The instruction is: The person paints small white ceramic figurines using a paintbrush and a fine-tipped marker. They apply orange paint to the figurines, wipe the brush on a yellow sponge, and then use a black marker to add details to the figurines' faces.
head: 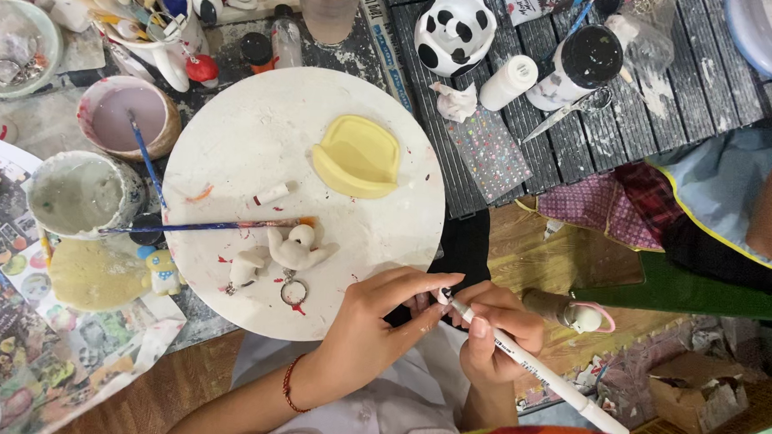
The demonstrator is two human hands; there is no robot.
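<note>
Low in the middle of the frame, the right hand (494, 333) is closed around a white pen (537, 368), and the left hand (381, 318) pinches a small thing at the pen's tip, too hidden to tell what it is. It looks like the drawing step on a little piece. The next stroke calls for a steady, gentle touch.

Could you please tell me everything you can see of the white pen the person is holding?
The slim white marker pen looks plastic, with a narrow dark band of print along its barrel. It lies slanted, tip up-left, rear end toward the lower right. The right hand grips it near the tip; the left hand has its fingers at the tip, against a small object that I cannot make out. It is held just off the round white board's edge.
</note>
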